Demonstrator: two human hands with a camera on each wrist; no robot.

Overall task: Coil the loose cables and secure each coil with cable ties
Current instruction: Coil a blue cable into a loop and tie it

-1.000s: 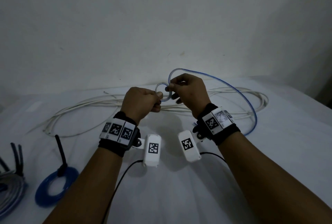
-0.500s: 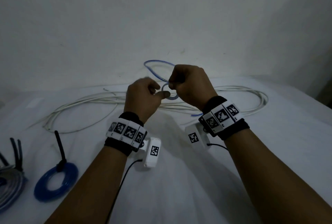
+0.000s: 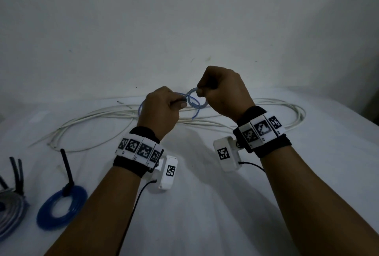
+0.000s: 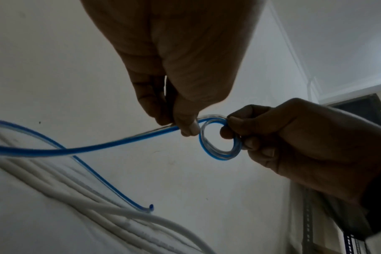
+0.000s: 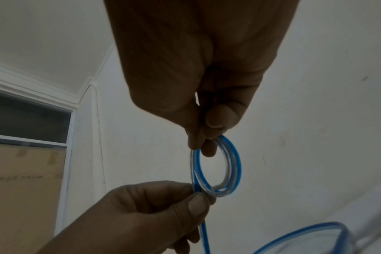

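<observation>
A thin blue cable is wound into a small coil (image 3: 193,101) held in the air between both hands. My right hand (image 3: 202,92) pinches the coil's right side between thumb and fingers; the coil (image 5: 237,163) hangs from those fingers in the right wrist view. My left hand (image 3: 181,103) pinches the strand where it joins the coil (image 4: 203,149). From there the loose tail (image 4: 98,147) runs left and loops back to its free end (image 4: 150,207) above the white cable.
A long loose white cable (image 3: 102,112) sprawls over the white table behind the hands. A blue coil (image 3: 61,210) bound with a black tie lies front left. A grey coil (image 3: 10,210) with black ties lies at the left edge. A wall stands close behind.
The blue cable's loose loop has swung from behind the right hand over to the left hand's side and grown shorter. Both hands have kept their hold on the small coil.
</observation>
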